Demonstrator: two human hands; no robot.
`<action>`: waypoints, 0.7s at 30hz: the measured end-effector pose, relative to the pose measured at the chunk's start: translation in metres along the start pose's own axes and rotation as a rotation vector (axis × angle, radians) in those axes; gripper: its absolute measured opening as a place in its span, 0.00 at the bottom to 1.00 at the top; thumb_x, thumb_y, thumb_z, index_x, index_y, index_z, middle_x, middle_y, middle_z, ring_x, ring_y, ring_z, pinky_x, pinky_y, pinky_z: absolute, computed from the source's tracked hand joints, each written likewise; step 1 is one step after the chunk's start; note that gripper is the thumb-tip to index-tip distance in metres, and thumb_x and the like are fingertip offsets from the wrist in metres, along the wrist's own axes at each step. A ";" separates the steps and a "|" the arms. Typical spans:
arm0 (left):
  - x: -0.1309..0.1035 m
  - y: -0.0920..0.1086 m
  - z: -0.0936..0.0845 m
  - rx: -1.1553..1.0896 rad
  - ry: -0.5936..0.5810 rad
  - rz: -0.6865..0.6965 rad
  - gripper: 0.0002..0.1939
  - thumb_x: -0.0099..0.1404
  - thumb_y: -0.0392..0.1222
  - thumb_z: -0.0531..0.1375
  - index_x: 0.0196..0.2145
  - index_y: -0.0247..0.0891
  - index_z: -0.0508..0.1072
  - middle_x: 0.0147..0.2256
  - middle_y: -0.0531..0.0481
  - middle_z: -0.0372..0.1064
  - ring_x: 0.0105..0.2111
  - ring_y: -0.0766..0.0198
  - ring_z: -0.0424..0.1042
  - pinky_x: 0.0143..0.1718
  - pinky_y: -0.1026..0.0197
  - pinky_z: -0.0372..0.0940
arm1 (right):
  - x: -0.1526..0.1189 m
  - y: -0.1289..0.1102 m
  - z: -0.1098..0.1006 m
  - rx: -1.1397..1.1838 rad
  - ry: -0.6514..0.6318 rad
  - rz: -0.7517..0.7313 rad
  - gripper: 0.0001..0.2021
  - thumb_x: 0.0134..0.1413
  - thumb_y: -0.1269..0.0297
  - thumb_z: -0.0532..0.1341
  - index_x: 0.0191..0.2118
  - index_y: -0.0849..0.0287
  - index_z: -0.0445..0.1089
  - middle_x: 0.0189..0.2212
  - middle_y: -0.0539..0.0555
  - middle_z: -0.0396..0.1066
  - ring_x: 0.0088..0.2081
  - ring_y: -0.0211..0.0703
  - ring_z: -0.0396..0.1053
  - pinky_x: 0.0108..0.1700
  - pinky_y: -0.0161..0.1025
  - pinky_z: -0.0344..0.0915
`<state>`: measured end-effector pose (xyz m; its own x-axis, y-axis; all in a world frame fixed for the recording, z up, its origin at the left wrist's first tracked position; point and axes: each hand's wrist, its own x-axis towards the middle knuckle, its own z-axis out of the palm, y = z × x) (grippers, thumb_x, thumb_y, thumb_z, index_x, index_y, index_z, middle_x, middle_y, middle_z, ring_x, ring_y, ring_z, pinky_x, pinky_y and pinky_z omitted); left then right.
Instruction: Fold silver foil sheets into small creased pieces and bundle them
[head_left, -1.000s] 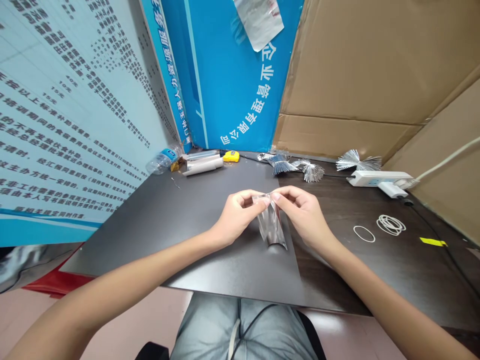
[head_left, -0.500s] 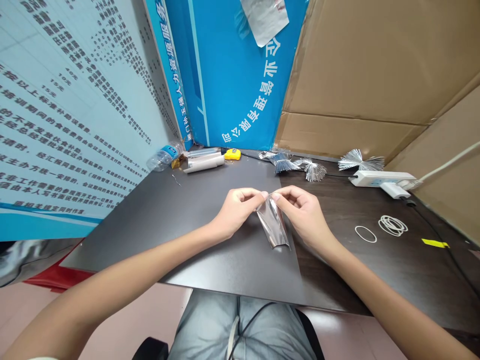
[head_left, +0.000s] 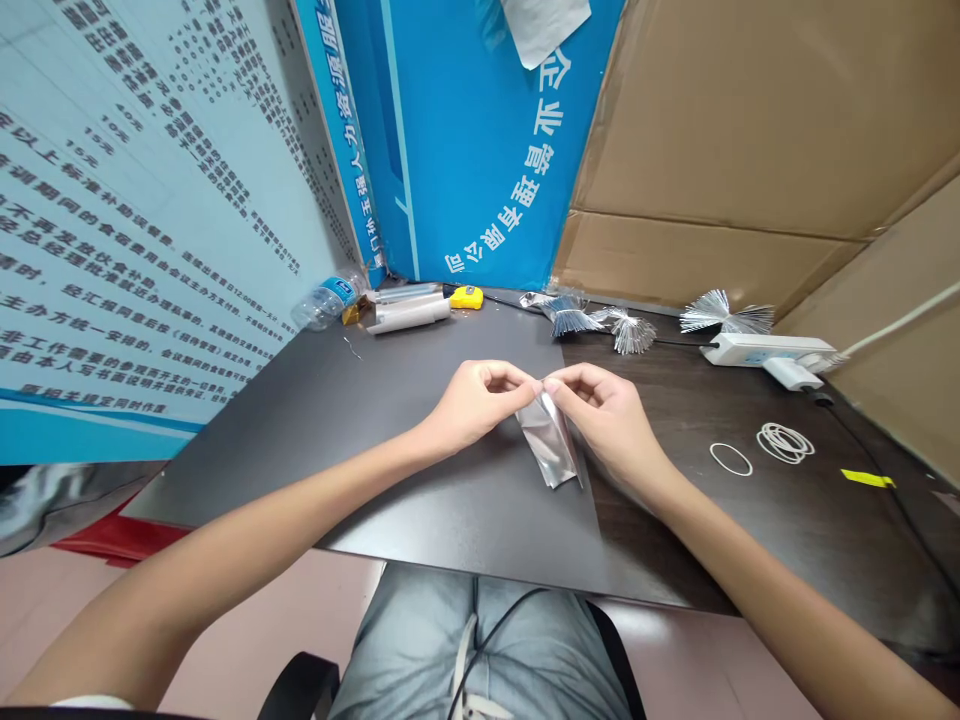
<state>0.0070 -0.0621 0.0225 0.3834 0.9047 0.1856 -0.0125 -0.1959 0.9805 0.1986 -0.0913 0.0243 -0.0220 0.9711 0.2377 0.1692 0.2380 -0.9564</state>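
Observation:
A strip of shiny silver foil (head_left: pixel 550 440) hangs tilted between my hands, its lower end near the seam of the dark table. My left hand (head_left: pixel 484 402) pinches its top edge between thumb and fingertips. Close beside it, my right hand (head_left: pixel 600 405) grips the same top edge, the two thumbs almost touching. My fingers hide the pinched part of the foil.
At the back lie silver rolls (head_left: pixel 409 312), a yellow tape measure (head_left: pixel 466 297) and a plastic bottle (head_left: pixel 328 300). Fringed foil bundles (head_left: pixel 574 314) stand farther right. A power strip (head_left: pixel 772 350), white rubber bands (head_left: pixel 784 443) and a yellow strip (head_left: pixel 868 478) lie on the right side.
The foil's lower end looks narrower and more folded than before. My hands have stayed almost in place, still pinching its top. The whole view has shifted slightly.

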 end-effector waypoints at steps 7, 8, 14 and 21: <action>0.002 0.000 -0.002 -0.005 0.072 0.006 0.15 0.63 0.50 0.70 0.34 0.33 0.81 0.34 0.44 0.80 0.34 0.62 0.76 0.39 0.60 0.68 | 0.000 -0.002 -0.001 0.220 -0.030 0.137 0.14 0.51 0.52 0.75 0.35 0.57 0.80 0.34 0.54 0.79 0.35 0.43 0.73 0.44 0.43 0.71; 0.002 0.001 -0.002 -0.003 0.074 0.007 0.15 0.63 0.50 0.70 0.34 0.33 0.81 0.34 0.44 0.80 0.34 0.62 0.76 0.39 0.59 0.68 | 0.000 -0.003 -0.002 0.223 -0.029 0.146 0.14 0.50 0.52 0.76 0.34 0.57 0.80 0.33 0.53 0.79 0.34 0.43 0.72 0.43 0.42 0.71; 0.000 0.001 0.000 -0.019 0.091 0.009 0.13 0.64 0.48 0.70 0.33 0.33 0.80 0.34 0.44 0.79 0.33 0.62 0.75 0.39 0.60 0.68 | 0.002 -0.005 -0.003 0.194 -0.041 0.178 0.16 0.47 0.50 0.76 0.32 0.58 0.80 0.31 0.55 0.78 0.32 0.42 0.70 0.40 0.43 0.71; -0.001 -0.001 0.003 -0.094 0.106 -0.009 0.12 0.62 0.46 0.70 0.32 0.33 0.79 0.33 0.45 0.79 0.33 0.63 0.75 0.38 0.61 0.67 | 0.003 -0.005 -0.003 0.142 -0.031 0.175 0.17 0.45 0.48 0.76 0.32 0.58 0.81 0.30 0.55 0.79 0.30 0.42 0.70 0.37 0.41 0.70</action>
<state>0.0100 -0.0637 0.0212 0.2846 0.9420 0.1778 -0.0977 -0.1560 0.9829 0.2008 -0.0892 0.0303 -0.0352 0.9974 0.0633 0.0322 0.0645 -0.9974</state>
